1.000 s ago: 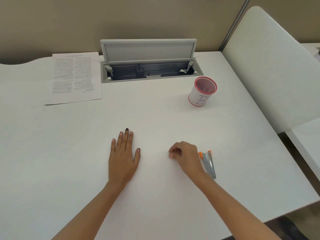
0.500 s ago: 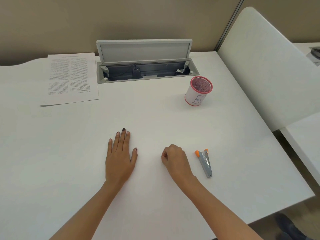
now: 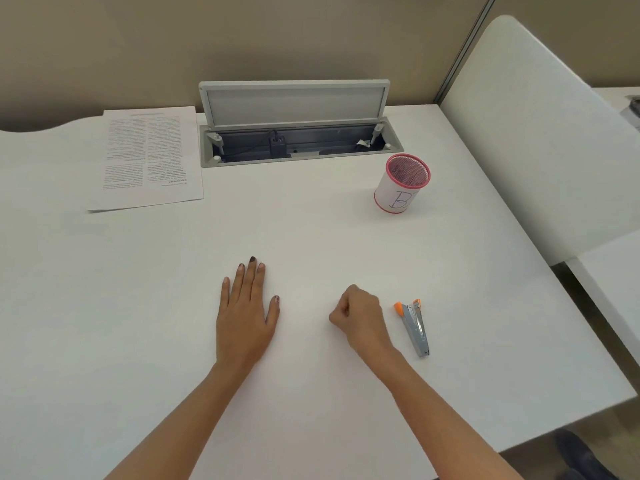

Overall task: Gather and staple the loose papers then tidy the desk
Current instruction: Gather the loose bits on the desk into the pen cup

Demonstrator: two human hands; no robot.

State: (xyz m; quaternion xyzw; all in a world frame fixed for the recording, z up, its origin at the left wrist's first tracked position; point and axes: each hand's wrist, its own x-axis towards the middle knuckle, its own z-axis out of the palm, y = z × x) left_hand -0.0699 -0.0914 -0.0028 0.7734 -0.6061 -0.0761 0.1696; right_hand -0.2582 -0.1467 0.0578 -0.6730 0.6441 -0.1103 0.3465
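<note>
Papers (image 3: pixel 147 157) stacked far beyond left fingers (image 3: pixel 250 275), flat, spread on surface (image 3: pixel 311 237). Right hand (image 3: pixel 360 317) curled, empty, beside stapler (image 3: pixel 415 327). Likely tidying; next: stapler into pink cup (image 3: pixel 401 185).

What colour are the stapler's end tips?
Orange, on a grey metal stapler, seen clearly in the head view beside the right hand.

A cable tray (image 3: pixel 298 147) sat recessed at the far edge, its grey lid (image 3: pixel 294 103) propped upright. A pink mesh pen cup (image 3: pixel 401 183) stood upright nearby, to its right. A white partition panel (image 3: pixel 540 133) rose on the right.
</note>
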